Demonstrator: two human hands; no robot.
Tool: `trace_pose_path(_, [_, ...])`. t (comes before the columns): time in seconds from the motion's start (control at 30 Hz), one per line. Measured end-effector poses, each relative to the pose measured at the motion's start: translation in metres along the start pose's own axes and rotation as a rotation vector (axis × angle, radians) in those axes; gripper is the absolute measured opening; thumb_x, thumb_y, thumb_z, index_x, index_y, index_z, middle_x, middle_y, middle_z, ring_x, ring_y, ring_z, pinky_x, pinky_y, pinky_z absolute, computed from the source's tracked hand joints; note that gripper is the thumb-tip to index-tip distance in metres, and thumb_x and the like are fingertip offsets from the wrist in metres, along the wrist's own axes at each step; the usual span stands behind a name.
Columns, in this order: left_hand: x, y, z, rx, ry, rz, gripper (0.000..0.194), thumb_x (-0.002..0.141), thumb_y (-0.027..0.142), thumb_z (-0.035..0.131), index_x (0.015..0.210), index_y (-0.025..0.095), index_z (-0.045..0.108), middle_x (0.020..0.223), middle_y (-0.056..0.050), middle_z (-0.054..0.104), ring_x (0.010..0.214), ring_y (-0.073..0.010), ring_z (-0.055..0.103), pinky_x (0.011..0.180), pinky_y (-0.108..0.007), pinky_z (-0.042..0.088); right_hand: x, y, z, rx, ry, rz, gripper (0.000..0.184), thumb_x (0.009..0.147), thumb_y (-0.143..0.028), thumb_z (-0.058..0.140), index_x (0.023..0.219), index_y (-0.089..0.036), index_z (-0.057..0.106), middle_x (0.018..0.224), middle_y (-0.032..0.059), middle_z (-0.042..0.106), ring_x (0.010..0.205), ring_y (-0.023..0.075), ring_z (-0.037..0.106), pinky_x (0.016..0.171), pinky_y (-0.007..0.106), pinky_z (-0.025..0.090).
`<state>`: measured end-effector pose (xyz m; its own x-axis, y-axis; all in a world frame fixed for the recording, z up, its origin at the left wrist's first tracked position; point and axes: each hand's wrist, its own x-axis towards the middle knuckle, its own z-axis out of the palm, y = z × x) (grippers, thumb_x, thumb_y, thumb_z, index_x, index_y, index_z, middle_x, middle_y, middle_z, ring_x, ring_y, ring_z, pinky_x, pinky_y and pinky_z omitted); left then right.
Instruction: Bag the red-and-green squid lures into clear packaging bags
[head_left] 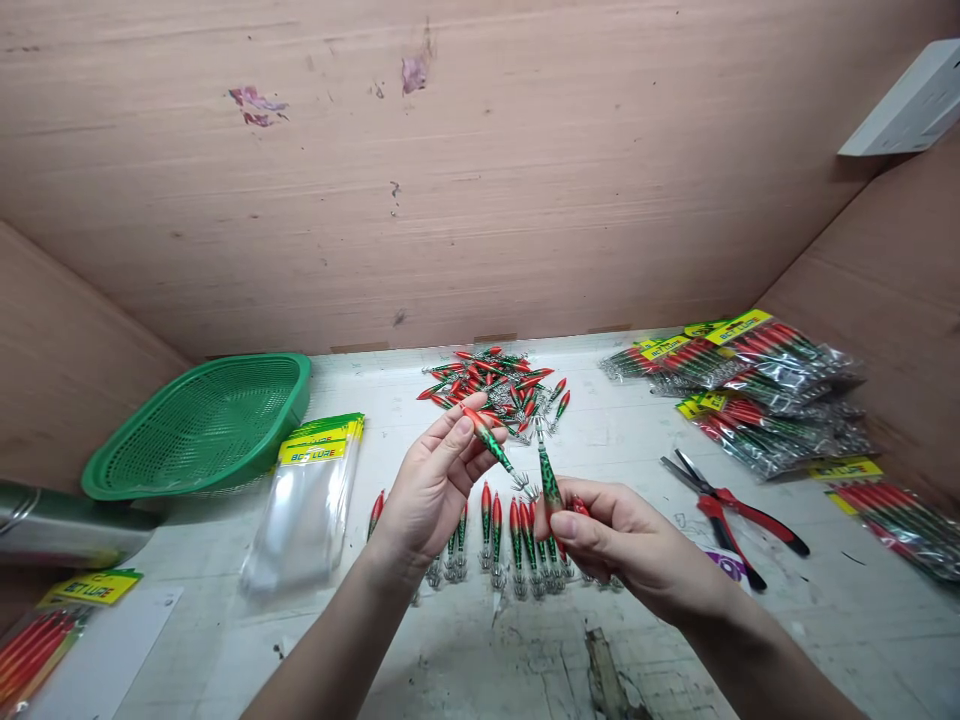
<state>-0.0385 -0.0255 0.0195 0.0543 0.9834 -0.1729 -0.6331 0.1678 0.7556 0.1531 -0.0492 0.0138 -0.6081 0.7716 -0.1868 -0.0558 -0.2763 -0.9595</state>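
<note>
Pinches slim red-and-green lure (487, 438) in left hand (435, 478), at least one matching lure (550, 480) in right hand (619, 530), before heaped red-and-green lures (487, 372); apparently sorting. Calls next for keeping metal hooks (523, 484) apart.

Lure pile (517, 378) at middle of surface's (637, 450) far edge. Row of lures (517, 545) before it, nearer centre. Basket (199, 430) at far left corner; bag stack (292, 525) right of it. Cylinder (67, 525) on left, before basket. Packet (37, 640) farther forward, partly on sheet (142, 640). Packet heap (757, 420) at far right corner; pliers (706, 489) before it; another packet (892, 512) toward right edge.
</note>
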Motion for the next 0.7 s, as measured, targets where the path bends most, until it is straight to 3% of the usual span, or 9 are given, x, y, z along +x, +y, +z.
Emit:
trace_pose_path(0.23, [-0.005, -0.005, 0.002, -0.07, -0.014, -0.051, 0.026, 0.077, 0.018, 0.07, 0.103, 0.017, 0.068, 0.079, -0.001, 0.071, 0.073, -0.009, 0.067, 0.071, -0.017, 0.053, -0.006, -0.001, 0.001, -0.046, -0.001, -0.013, 0.039, 0.082, -0.055, 0.058, 0.074, -0.017, 0.053, 0.059, -0.0055, 0.036, 0.048, 0.006, 0.029, 0.044, 0.022, 0.022])
trace_pose_path(0.3, [-0.006, -0.005, 0.002, -0.069, -0.026, -0.063, 0.025, 0.077, 0.018, 0.07, 0.102, 0.016, 0.069, 0.08, -0.001, 0.07, 0.074, -0.0092, 0.067, 0.07, -0.017, 0.053, -0.004, 0.0, -0.008, -0.219, 0.129, -0.013, 0.038, 0.083, -0.056, 0.055, 0.073, -0.019, 0.05, 0.058, -0.0055, 0.035, 0.049, 0.0074, 0.029, 0.045, 0.023, 0.024])
trace_pose_path(0.4, [-0.006, -0.005, 0.002, -0.063, -0.041, -0.069, 0.025, 0.076, 0.018, 0.071, 0.101, 0.017, 0.07, 0.083, 0.0, 0.07, 0.076, -0.0105, 0.068, 0.071, -0.019, 0.054, 0.002, 0.009, -0.037, -0.734, 0.511, -0.003, 0.033, 0.084, -0.048, 0.051, 0.067, -0.021, 0.05, 0.056, -0.0033, 0.041, 0.051, 0.0112, 0.037, 0.05, 0.025, 0.028])
trace_pose_path(0.47, [-0.006, -0.005, 0.001, -0.061, -0.05, -0.072, 0.026, 0.075, 0.018, 0.072, 0.1, 0.017, 0.07, 0.085, 0.0, 0.07, 0.077, -0.0114, 0.068, 0.072, -0.021, 0.054, 0.006, 0.02, -0.061, -1.036, 0.686, 0.032, 0.029, 0.082, -0.043, 0.051, 0.063, -0.021, 0.053, 0.055, -0.0006, 0.048, 0.052, 0.0145, 0.043, 0.052, 0.028, 0.031])
trace_pose_path(0.57, [-0.005, -0.006, 0.0, -0.049, -0.058, -0.081, 0.027, 0.073, 0.018, 0.074, 0.1, 0.017, 0.07, 0.086, -0.001, 0.07, 0.078, -0.0126, 0.069, 0.073, -0.022, 0.054, 0.005, 0.036, -0.09, -1.165, 0.757, 0.052, 0.023, 0.078, -0.038, 0.054, 0.062, -0.021, 0.058, 0.06, 0.0029, 0.056, 0.055, 0.0182, 0.05, 0.053, 0.03, 0.034])
trace_pose_path(0.7, [-0.005, -0.007, -0.001, -0.026, -0.047, -0.078, 0.03, 0.072, 0.02, 0.075, 0.101, 0.018, 0.069, 0.087, -0.001, 0.069, 0.082, -0.0137, 0.069, 0.074, -0.023, 0.053, -0.004, 0.045, -0.107, -1.26, 0.836, -0.028, 0.022, 0.078, -0.039, 0.054, 0.074, -0.022, 0.068, 0.071, 0.0041, 0.053, 0.06, 0.0185, 0.051, 0.054, 0.031, 0.036])
